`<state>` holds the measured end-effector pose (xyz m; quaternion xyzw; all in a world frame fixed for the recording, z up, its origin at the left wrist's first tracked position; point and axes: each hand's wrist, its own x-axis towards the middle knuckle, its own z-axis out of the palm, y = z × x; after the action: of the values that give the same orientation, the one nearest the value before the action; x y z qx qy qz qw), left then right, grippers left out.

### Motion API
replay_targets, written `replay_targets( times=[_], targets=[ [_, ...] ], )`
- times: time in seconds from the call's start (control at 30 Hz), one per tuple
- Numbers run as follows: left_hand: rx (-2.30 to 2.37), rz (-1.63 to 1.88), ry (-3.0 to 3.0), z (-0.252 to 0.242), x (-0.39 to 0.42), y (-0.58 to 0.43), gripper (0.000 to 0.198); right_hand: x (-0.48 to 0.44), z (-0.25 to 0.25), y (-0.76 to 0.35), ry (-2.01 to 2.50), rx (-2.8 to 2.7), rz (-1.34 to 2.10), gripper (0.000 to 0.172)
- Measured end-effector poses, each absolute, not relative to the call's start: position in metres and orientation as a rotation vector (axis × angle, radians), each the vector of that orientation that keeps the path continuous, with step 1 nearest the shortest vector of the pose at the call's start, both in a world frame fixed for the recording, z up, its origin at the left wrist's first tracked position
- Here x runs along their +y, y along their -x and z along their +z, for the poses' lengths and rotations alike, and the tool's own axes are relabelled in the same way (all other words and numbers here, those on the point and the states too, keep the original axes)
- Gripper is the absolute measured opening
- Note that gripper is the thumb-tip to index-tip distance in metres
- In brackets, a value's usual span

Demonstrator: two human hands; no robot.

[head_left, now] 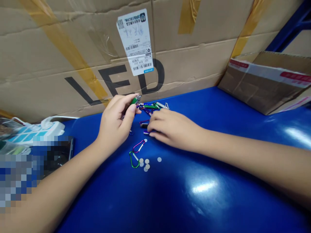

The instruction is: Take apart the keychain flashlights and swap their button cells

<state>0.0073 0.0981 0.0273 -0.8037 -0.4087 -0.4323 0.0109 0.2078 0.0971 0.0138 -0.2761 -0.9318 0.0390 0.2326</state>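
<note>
My left hand (116, 118) is closed, pinching a small green metal tube with a silver end (136, 99), which looks like a mini flashlight, between thumb and fingers. Over a pile of small coloured metal tubes and clips (150, 106) lies my right hand (170, 126), its fingers curled down; whatever is under them is hidden. A black tube (144, 125) and a purple tube (146, 132) poke out beside its fingertips. Nearer to me are a pink carabiner (139, 146) and a green carabiner (134, 160), touching each other, with several small round discs (147, 161) alongside.
Behind the blue table (170, 200) stands a large cardboard box (80, 42) marked LED with a white label (135, 42). An open carton (252, 85) is at the right. A white power strip (39, 132) and a dark glossy object (59, 155) sit at the left.
</note>
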Motion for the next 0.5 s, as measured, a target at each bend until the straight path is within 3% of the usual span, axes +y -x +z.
replay_targets(
  times=[0.27,0.5],
  targets=[
    [-1.545,-1.543,2.687,0.024,0.098,-0.011,0.011,0.089,-0.002,-0.177,0.673,-2.770,-0.154,0.014],
    [-1.717,-1.234,2.670,0.032,0.093,-0.014,0.012,0.097,0.008,-0.189,0.752,-2.623,-0.097,0.021]
  ],
)
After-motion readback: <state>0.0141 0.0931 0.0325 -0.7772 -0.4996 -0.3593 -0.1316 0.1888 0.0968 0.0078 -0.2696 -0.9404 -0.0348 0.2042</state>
